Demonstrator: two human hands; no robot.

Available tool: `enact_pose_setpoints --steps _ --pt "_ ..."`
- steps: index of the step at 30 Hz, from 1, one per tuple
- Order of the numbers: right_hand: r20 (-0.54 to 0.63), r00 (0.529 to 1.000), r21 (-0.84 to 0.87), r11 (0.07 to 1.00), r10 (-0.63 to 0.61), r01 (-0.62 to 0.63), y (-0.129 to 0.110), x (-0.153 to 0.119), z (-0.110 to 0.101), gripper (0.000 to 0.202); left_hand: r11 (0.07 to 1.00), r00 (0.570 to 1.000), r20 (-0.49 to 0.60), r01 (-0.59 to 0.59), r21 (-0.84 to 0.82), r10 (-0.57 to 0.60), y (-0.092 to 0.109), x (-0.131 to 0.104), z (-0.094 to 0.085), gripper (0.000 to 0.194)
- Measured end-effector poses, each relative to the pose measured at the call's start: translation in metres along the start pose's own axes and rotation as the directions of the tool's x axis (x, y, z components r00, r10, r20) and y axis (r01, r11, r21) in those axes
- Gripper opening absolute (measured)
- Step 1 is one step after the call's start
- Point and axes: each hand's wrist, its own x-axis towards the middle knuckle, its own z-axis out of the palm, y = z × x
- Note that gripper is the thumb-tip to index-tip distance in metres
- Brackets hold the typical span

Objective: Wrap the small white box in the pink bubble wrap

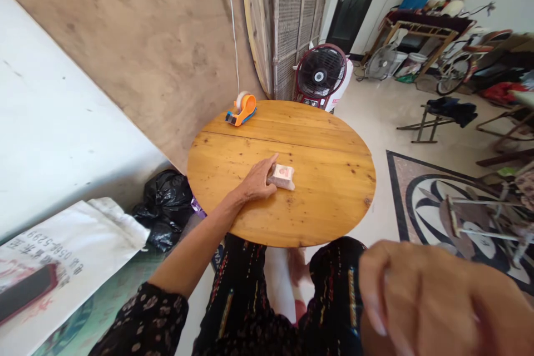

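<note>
A small wrapped box (283,176) with a pale top and reddish print lies on the round wooden table (325,206). Around its left end are the thumb and fingers of my left hand (259,179), which rests on the tabletop. My right hand (434,295) is raised close to the camera at the lower right, large and blurred, away from the table. Its fingers are curled in, and whatever they may hold is hidden.
An orange tape dispenser (244,109) stands at the table's back left edge. Behind the table is a fan (320,75). Black plastic bags (167,203) and a white sack (83,250) lie at the left. A folding stool (434,119) stands at the right.
</note>
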Motion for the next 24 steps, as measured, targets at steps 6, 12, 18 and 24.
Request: enact_pose_setpoints --steps 6,12,18,24 --pt "-0.362 0.931 -0.208 0.968 0.055 -0.138 0.056 0.048 -0.027 0.011 1.000 1.000 0.008 0.014 0.002 -0.014 -0.003 0.001 0.001 0.095" --pt "-0.410 0.868 -0.350 0.830 0.281 -0.434 0.145 0.061 -0.072 0.056 0.999 0.999 0.009 0.038 0.021 -0.038 -0.001 0.001 0.001 0.092" --pt "-0.385 0.864 -0.476 0.733 0.324 -0.486 0.183 0.047 -0.065 0.085 0.995 0.995 0.014 0.097 0.010 -0.097 0.004 0.001 -0.002 0.089" --pt "-0.412 0.895 -0.616 0.671 0.172 -0.412 0.197 0.052 -0.057 0.079 0.997 0.997 0.014 0.080 0.002 -0.080 0.002 0.002 -0.001 0.089"
